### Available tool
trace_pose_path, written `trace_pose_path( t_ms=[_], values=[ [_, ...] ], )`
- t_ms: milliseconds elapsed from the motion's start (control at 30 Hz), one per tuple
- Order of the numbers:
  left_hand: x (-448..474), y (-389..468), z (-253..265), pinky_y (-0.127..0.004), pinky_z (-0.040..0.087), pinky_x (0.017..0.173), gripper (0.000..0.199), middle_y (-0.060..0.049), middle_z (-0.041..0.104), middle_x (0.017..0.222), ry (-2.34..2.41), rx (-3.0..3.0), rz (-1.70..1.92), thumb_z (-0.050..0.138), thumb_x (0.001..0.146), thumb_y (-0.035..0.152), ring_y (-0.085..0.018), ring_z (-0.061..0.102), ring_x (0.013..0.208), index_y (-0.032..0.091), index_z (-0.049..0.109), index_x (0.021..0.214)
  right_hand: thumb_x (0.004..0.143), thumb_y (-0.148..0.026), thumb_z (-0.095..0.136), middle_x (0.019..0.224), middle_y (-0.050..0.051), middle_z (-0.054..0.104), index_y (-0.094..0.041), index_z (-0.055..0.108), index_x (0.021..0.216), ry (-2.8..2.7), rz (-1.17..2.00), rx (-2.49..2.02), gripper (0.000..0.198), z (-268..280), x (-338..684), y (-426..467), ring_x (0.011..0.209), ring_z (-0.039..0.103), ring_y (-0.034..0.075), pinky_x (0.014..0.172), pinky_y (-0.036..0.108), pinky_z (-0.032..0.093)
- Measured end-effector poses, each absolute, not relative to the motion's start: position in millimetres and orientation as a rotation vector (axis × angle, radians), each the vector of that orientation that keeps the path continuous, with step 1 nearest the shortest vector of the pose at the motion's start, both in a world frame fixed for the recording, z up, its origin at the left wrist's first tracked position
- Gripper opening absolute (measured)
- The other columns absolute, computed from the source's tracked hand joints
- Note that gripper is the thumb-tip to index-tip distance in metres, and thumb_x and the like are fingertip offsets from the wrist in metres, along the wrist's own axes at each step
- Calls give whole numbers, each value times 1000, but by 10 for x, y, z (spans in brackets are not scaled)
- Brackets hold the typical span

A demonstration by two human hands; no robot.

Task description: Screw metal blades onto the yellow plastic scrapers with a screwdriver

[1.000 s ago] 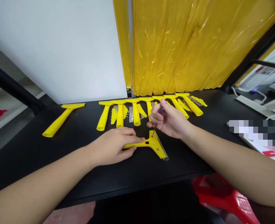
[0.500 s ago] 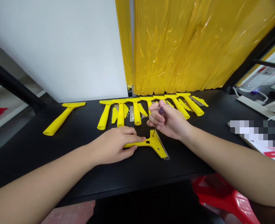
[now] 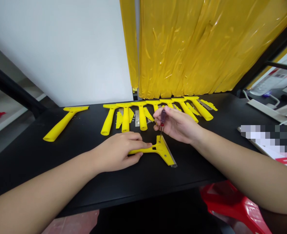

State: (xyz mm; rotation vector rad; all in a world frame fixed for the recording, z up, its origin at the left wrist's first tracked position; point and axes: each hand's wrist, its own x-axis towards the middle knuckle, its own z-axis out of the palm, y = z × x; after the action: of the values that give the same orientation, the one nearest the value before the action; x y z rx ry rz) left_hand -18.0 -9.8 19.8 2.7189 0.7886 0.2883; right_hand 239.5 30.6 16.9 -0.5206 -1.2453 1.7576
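Note:
A yellow scraper (image 3: 165,152) lies on the black table, its head and metal blade pointing right. My left hand (image 3: 122,151) is closed round its handle and presses it down, the index finger stretched along the top. Between the thumb and fingers of my right hand (image 3: 180,123) is a small screwdriver (image 3: 162,117) with a dark purple-red handle. Its shaft stands nearly upright, the tip on the screw near the far corner of the scraper head. A second screw shows near the head's other end.
Behind my hands is a row of several yellow scraper handles (image 3: 107,122), with loose blades (image 3: 137,118), yellow plates and small screws among them. Another yellow handle (image 3: 60,125) lies apart at left. Yellow plastic sheeting (image 3: 182,48) hangs behind. A red stool (image 3: 241,204) stands below the table edge.
The screwdriver's handle has turned and tipped in my right fingers, so more of it shows. My right fingers have shifted slightly; my left hand and the scraper stay put.

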Motion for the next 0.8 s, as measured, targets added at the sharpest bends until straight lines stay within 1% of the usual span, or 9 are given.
trace_pose_path(
  t_ms=[167, 267, 333, 367, 500, 567, 633, 700, 800],
  values=[
    [-182, -105, 200, -31, 58, 86, 43, -7, 74, 112, 797, 2730, 279, 60, 102, 22, -21, 72, 100, 29, 73, 143, 93, -51, 79, 80, 0, 53, -21, 68, 83, -1216, 1822, -476, 34, 197, 2389, 278, 73, 50, 16, 73, 32, 54],
    [-177, -107, 205, -30, 58, 85, 43, -6, 74, 111, 805, 2730, 290, 60, 102, 22, -21, 72, 98, 29, 73, 142, 96, -54, 75, 68, -6, 41, -25, 64, 91, -1202, 1859, -470, 31, 192, 2378, 268, 58, 36, 13, 65, 32, 47],
    [-175, -105, 205, -30, 58, 84, 43, -6, 74, 111, 805, 2730, 294, 60, 102, 22, -20, 72, 97, 29, 73, 142, 97, -59, 71, 62, -9, 31, -28, 60, 98, -1203, 1842, -472, 33, 182, 2372, 257, 53, 27, 13, 63, 32, 44],
    [-176, -103, 204, -30, 58, 84, 43, -6, 74, 111, 804, 2729, 292, 60, 102, 22, -21, 72, 97, 29, 73, 143, 96, -61, 72, 62, -9, 30, -29, 57, 98, -1197, 1823, -471, 35, 179, 2370, 249, 53, 26, 13, 63, 32, 44],
    [-187, -96, 194, -33, 58, 86, 44, -6, 73, 112, 806, 2720, 270, 59, 103, 23, -21, 72, 98, 28, 72, 144, 88, -47, 86, 76, -7, 46, -27, 46, 89, -1136, 1772, -464, 44, 174, 2364, 221, 64, 42, 13, 69, 30, 48],
    [-193, -96, 193, -33, 58, 86, 44, -6, 73, 113, 811, 2717, 262, 58, 103, 23, -22, 72, 99, 28, 72, 145, 87, -43, 88, 87, -4, 54, -25, 52, 88, -1128, 1773, -460, 40, 165, 2369, 232, 74, 50, 14, 72, 30, 51],
    [-195, -98, 194, -33, 58, 86, 44, -7, 73, 113, 814, 2716, 263, 58, 103, 23, -22, 71, 99, 28, 72, 145, 87, -45, 87, 93, -1, 57, -23, 62, 89, -1161, 1778, -460, 33, 150, 2380, 261, 83, 54, 15, 75, 31, 54],
    [-195, -100, 196, -34, 58, 86, 44, -7, 73, 114, 815, 2716, 263, 58, 103, 24, -22, 71, 100, 29, 72, 145, 89, -50, 85, 91, 1, 59, -22, 70, 90, -1207, 1778, -468, 32, 136, 2390, 292, 84, 56, 16, 78, 32, 56],
    [-190, -100, 197, -34, 58, 88, 44, -7, 73, 115, 818, 2715, 251, 57, 104, 24, -22, 72, 101, 29, 71, 146, 94, -56, 77, 72, -3, 49, -22, 74, 93, -1222, 1804, -482, 33, 132, 2390, 306, 69, 48, 15, 76, 34, 55]
  ],
)
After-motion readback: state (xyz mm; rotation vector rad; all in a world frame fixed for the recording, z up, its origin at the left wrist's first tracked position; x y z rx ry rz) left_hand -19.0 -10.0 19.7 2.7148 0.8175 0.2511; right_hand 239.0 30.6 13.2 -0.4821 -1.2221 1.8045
